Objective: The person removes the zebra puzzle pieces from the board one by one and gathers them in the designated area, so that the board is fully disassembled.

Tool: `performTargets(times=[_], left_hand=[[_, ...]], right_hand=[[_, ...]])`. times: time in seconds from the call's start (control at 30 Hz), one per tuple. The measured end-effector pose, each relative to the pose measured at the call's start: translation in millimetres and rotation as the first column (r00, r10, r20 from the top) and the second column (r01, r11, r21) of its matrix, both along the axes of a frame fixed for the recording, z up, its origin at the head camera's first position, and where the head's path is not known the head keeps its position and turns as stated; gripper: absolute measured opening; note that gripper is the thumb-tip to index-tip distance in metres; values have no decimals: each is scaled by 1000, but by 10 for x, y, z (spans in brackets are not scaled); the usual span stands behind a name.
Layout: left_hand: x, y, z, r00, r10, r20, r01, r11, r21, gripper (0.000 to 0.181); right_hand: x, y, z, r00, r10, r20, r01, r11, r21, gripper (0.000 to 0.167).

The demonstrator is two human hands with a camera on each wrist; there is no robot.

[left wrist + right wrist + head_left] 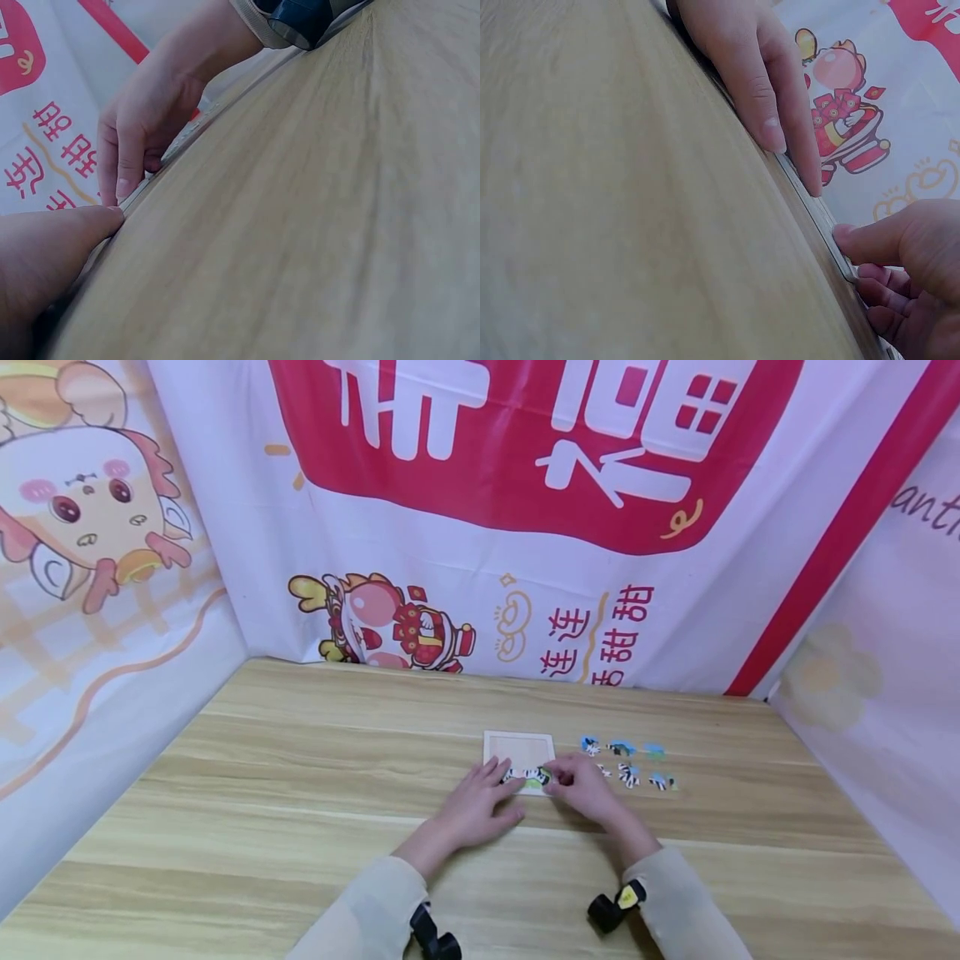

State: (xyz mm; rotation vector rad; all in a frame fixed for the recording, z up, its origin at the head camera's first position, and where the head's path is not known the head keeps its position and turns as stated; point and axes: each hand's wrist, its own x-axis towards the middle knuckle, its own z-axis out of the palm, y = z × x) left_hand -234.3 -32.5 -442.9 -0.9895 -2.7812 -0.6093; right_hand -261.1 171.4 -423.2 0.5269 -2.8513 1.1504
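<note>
"What are the fingers doing?"
"The left hand [474,803] spreads its fingers at the near left of the puzzle tray [522,747]; the right hand [587,787] seems to pinch its near right corner between thumb and curled fingers. Whether a piece is caught there too, one cannot tell."
"And the step in hand?"
"Apparently fitting the near row: striped pieces [535,777] lie along the tray's near side, while its far part shows pale backing."
"The next move?"
"Probably pressing that row flat, then choosing from the loose pieces [628,775] farther right on the table [315,760]."
</note>
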Motion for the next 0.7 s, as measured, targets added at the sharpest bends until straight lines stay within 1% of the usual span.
performTargets(times=[0.17,0.33,0.53,0.7], left_hand=[[-4,5,-9,1000,0,-2,0,1000,-9,51],[2,2,-5,1000,5,10,-5,1000,-13,52],[18,-12,19,999,8,38,-8,1000,-5,51],[14,-9,17,999,-1,33,1,1000,-7,51]], right_hand=[[6,-15,6,1000,-31,5,31,999,17,29],[3,-26,-13,999,-37,-9,37,999,19,25],[-5,-59,-12,999,-40,26,39,999,19,23],[0,-70,-16,996,-70,53,68,997,37,22]])
